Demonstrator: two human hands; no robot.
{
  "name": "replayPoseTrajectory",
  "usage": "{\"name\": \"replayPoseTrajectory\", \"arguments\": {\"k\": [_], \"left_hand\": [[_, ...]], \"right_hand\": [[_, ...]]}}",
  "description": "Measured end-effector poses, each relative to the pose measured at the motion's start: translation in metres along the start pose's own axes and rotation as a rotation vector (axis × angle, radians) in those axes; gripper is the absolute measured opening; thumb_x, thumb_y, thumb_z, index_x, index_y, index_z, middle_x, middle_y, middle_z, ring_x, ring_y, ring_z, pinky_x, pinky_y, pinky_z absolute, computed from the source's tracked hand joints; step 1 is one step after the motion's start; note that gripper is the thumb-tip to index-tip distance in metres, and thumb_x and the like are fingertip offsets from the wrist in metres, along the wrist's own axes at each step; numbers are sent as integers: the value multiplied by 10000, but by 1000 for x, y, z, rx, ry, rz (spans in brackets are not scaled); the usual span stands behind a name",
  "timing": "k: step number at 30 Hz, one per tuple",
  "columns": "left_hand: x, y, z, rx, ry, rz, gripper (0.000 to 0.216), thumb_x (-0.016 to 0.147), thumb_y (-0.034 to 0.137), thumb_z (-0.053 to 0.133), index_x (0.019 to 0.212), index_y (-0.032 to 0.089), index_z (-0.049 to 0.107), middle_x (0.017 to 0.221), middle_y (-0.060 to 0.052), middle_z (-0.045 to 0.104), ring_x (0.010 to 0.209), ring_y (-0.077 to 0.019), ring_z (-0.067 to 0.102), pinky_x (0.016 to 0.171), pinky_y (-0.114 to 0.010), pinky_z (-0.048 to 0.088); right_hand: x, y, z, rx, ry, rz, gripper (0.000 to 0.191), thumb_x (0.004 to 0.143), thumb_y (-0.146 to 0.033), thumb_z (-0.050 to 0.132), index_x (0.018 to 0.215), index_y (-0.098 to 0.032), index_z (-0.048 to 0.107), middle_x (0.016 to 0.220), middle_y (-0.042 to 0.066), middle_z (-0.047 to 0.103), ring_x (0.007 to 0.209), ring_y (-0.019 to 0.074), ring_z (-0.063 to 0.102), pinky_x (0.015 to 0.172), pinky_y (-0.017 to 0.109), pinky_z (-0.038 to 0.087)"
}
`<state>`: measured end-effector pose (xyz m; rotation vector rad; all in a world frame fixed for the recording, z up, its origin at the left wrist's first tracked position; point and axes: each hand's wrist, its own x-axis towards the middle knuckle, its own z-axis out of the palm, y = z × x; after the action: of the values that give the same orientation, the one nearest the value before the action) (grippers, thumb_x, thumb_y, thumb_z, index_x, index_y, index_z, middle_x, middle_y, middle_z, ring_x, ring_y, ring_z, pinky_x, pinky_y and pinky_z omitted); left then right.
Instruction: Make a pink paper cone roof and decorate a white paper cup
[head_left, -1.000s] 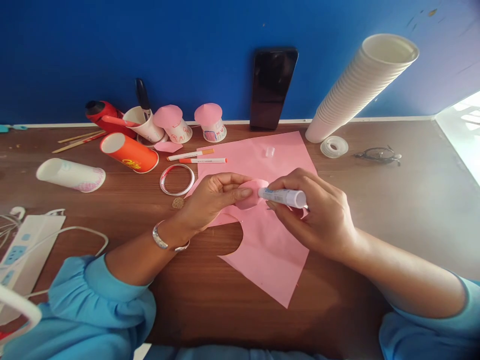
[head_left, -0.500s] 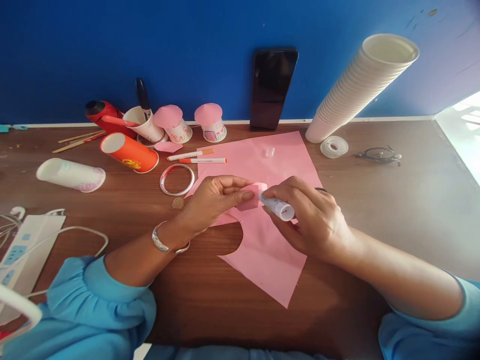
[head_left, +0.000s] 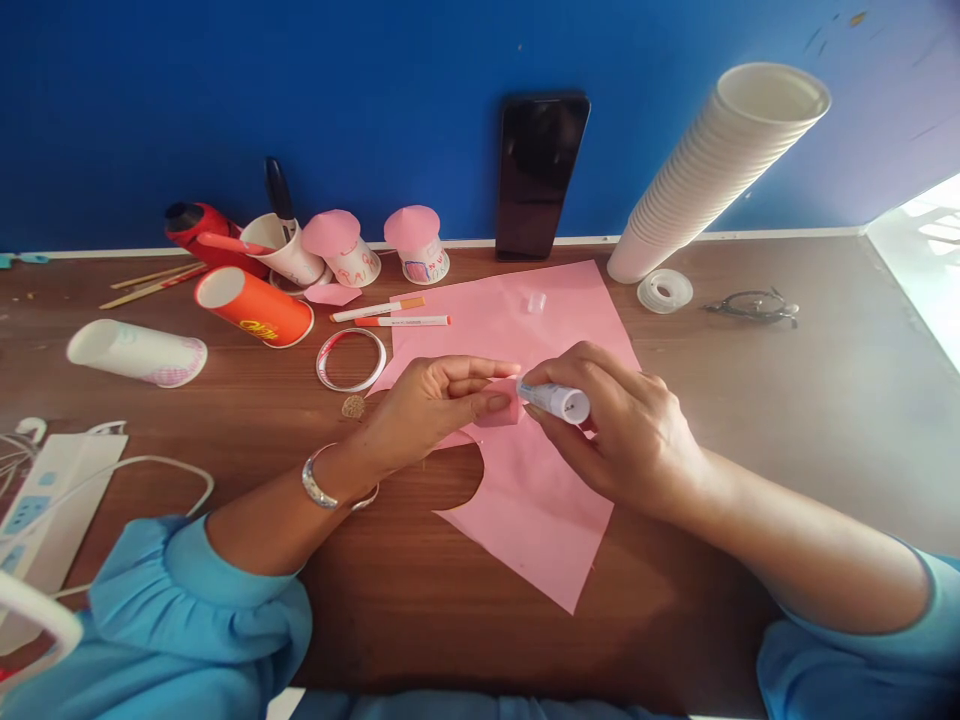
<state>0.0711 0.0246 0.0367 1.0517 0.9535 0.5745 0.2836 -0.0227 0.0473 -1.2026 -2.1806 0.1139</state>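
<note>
My left hand (head_left: 431,405) pinches a small pink paper cutout (head_left: 501,410) between thumb and fingers, just above a large pink paper sheet (head_left: 525,480) with a round hole cut from its left edge. My right hand (head_left: 626,430) grips a white glue stick (head_left: 556,399) and presses its tip against the cutout. Both hands meet over the middle of the brown table (head_left: 750,400). A silver bracelet (head_left: 330,487) circles my left wrist.
Two paper cups capped in pink (head_left: 341,245) (head_left: 418,240) stand at the back by a red-orange cup (head_left: 251,305), a lying white cup (head_left: 139,352), markers (head_left: 390,315), a ring (head_left: 351,358). A phone (head_left: 540,175), cup stack (head_left: 712,165), tape roll (head_left: 664,291), glasses (head_left: 750,305), power strip (head_left: 45,510).
The glue stick has tilted and slid left along the cutout. My left hand has turned the cutout slightly, so less of it shows.
</note>
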Motion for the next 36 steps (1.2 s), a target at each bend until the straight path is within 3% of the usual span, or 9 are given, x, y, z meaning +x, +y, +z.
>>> {"name": "replayPoseTrajectory", "arguments": {"k": [5,10,13,17,21,27,30,34,36], "left_hand": [[1,0,-3,75,19,0,437,770,364,881,1169,221,776,976,-49,835,923,-217,789,910,-352,624],[4,-3,-6,40,40,68,371,751,361,895,1074,211,792,1079,-64,820,957,-198,769,864,-288,608],[6,-6,-8,31,53,106,321,748,353,899,1015,210,793,1000,-47,820,877,-165,761,821,-262,602],[7,-6,-9,52,83,122,305,738,349,904,979,201,789,976,-43,809,842,-155,743,800,-260,597],[7,-5,-9,8,78,120,274,741,315,903,956,195,782,946,-28,796,809,-136,728,781,-246,600],[7,-7,-10,-79,25,154,214,759,251,894,941,211,788,910,6,782,766,-96,708,753,-205,597],[7,-8,-9,-96,-4,167,178,780,241,881,931,223,788,890,21,781,764,-86,704,766,-200,593],[7,-8,-9,-63,1,184,132,799,245,867,897,216,783,853,28,773,774,-83,697,768,-188,570],[7,-7,-10,-44,-1,194,114,812,249,858,884,214,778,837,29,771,783,-83,696,773,-185,559]], "right_hand": [[4,8,-3,41,90,50,165,932,-167,627,1084,-228,616,938,37,724,694,157,667,563,274,505],[13,34,1,391,278,384,188,909,-179,693,1019,-256,561,895,6,725,633,151,685,529,280,534],[14,50,11,699,156,530,214,922,-230,690,1049,-252,519,918,3,748,669,162,729,515,265,549],[11,58,25,936,69,590,355,920,-282,691,1238,-231,543,1008,23,737,795,169,743,649,303,606],[9,56,29,992,73,603,247,903,-282,702,1125,-208,622,932,2,691,837,154,710,757,320,600],[7,51,27,1063,117,726,208,849,-276,759,957,-228,587,775,-51,619,740,138,645,744,311,535],[7,47,26,1026,13,756,206,851,-356,785,969,-223,683,803,-30,629,741,139,610,739,308,504],[7,44,32,1076,-144,652,231,870,-456,764,918,-231,760,959,17,698,954,185,631,865,323,500],[7,42,35,1127,-222,699,292,817,-496,802,928,-229,762,961,23,699,960,199,631,842,332,516]]}}
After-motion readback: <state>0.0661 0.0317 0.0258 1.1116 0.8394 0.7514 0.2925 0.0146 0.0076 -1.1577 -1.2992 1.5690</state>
